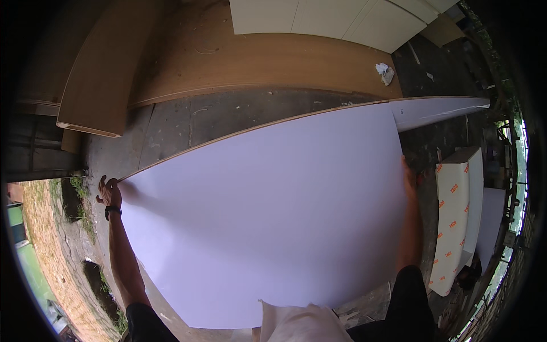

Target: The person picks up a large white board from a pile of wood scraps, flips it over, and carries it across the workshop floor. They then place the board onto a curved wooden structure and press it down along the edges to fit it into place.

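A large smooth white board (268,199) with a thin brown edge fills the middle of the view. My left hand (110,192) is at its left corner, thumb side against the edge and some fingers curled outside it; a dark band circles that wrist. On the opposite side, my right hand (408,175) grips the right edge, its fingers partly hidden. Both arms stretch wide along the board's sides. Past the right edge lies a second white panel (439,109), narrowing toward the far right. A pale cloth-like piece (305,324) shows at the bottom, close to my body.
A brown wooden panel (256,62) lies on the dark floor (171,131) beyond the board. White cabinet panels (330,20) stand at the top, a brown box-like piece (99,74) at far left. Crumpled white material (385,74) and a white piece with orange print (452,222) are to the right.
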`<state>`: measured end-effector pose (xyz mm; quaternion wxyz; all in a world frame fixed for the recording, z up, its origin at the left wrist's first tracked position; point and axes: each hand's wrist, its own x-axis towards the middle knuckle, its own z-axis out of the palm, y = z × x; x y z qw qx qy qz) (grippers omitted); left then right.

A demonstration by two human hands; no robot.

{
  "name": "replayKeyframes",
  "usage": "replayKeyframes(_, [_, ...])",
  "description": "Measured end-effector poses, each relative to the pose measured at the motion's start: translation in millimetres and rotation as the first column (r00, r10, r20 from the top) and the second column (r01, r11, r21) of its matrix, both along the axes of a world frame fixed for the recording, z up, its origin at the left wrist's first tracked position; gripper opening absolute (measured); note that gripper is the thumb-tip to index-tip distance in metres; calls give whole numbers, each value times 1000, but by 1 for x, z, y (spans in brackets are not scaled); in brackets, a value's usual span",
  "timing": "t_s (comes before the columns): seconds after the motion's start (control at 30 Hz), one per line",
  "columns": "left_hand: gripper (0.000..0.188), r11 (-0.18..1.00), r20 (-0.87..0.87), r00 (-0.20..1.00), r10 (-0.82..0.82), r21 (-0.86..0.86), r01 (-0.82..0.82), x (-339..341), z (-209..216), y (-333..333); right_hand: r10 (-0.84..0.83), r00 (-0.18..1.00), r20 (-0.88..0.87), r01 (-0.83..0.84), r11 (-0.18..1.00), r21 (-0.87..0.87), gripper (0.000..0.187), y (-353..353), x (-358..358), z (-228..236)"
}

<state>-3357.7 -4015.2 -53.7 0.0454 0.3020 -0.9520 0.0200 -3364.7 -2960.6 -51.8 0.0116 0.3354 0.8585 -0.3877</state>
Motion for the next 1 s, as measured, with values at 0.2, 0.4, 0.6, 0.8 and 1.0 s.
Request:
replayKeyframes(0.2, [19,582,-370,669,-644,331,743,-99,41,236,-74,997,-1,74,997,-22,77,4,12,-28])
replayKeyframes(0.4, [44,234,-471,555,-685,580,781,-172,36,534,-25,1000,-17,27,992,119,88,14,5,-35])
replayKeyframes(0.6, [29,389,-302,658,-690,612,689,-166,33,608,-124,985,117,122,992,25,83,-34,9,22])
replayKeyframes(0.8, [22,414,-377,644,-665,532,739,-164,29,616,-190,975,115,164,966,201,92,-42,9,20])
replayKeyframes(1.0, [23,449,-371,644,-669,489,748,-162,28,618,-195,945,262,134,963,233,99,-45,4,27])
